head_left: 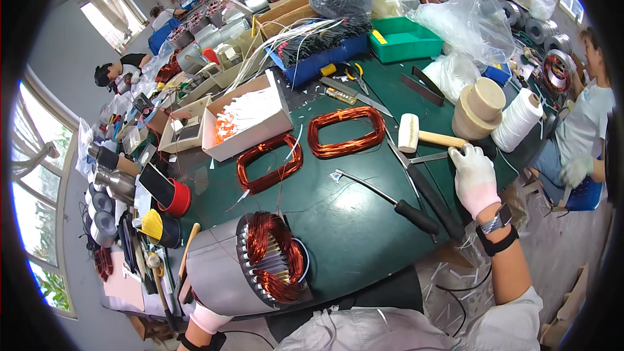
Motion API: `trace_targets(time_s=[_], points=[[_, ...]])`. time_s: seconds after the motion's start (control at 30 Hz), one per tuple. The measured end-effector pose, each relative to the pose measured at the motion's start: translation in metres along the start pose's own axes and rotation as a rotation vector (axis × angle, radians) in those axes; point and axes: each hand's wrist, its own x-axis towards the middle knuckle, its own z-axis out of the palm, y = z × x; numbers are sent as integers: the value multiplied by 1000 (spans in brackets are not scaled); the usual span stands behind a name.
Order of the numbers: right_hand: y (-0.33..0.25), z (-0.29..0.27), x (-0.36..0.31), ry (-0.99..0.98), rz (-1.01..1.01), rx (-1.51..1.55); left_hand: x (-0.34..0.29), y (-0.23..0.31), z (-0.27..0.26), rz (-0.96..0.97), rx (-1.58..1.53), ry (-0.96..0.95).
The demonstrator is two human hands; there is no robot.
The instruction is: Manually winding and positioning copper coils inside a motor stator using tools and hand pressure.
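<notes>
A grey cylindrical motor stator lies on its side at the table's near edge, copper windings bulging from its right end. My gloved left hand is at its near lower left, fingers hidden. Out to the right, my gloved right hand reaches palm down, fingers curled by the handle end of a pale-headed mallet. A metal bar runs up to those fingers; what they grip is hidden. Left of this hand lies a long black-handled tool. Two copper wire coils lie beyond the stator.
A black-handled rod tool lies mid-table. Behind are a box of white pieces, a green tray and pliers. White thread and a beige spool stand right. A co-worker sits at the right.
</notes>
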Motion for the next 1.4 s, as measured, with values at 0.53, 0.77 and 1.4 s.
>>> trace_targets(time_s=[0.53,0.77,1.4], points=[[35,-2,-44,-67,-4,130,-37,-26,-37,-118,46,-176],[-65,-69,-23,-279,-274,421,-40,-27,-44,-186,55,-215],[-140,-59,39,-340,-850,690,-72,-41,-29,-412,-48,-350]])
